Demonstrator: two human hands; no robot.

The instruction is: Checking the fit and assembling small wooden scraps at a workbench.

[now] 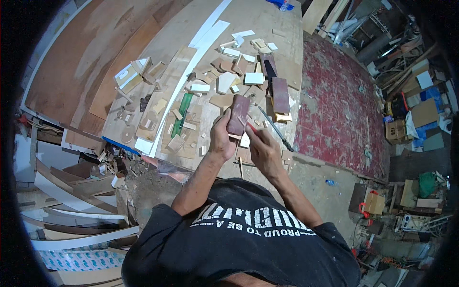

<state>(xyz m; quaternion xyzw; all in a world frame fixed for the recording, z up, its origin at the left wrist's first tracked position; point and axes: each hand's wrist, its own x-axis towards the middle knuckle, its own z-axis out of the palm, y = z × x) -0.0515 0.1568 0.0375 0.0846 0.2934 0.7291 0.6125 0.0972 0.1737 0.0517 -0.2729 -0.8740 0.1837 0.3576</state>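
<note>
My left hand (221, 137) is wrapped round a block faced with reddish-brown sandpaper (238, 114), raised over the near part of the workbench. Close against the block's right side, my right hand (266, 152) pinches a small thin red piece (248, 127); its kind is too small to tell. A second reddish-brown block (280, 95) rests on the bench just beyond my right hand. Between them and to the right lies a slim dark rod-like tool (273, 125). Several small wood offcuts, among them a pale angular one (226, 82), are scattered past my hands.
Long white strips (198, 52) and a green strip (181, 114) run along the wooden workbench (282, 36). A small wooden box-like piece (128, 79) stands on the left. Curved boards (81, 191) are stacked lower left. Red flooring (334, 105) and piled clutter (423, 115) lie right.
</note>
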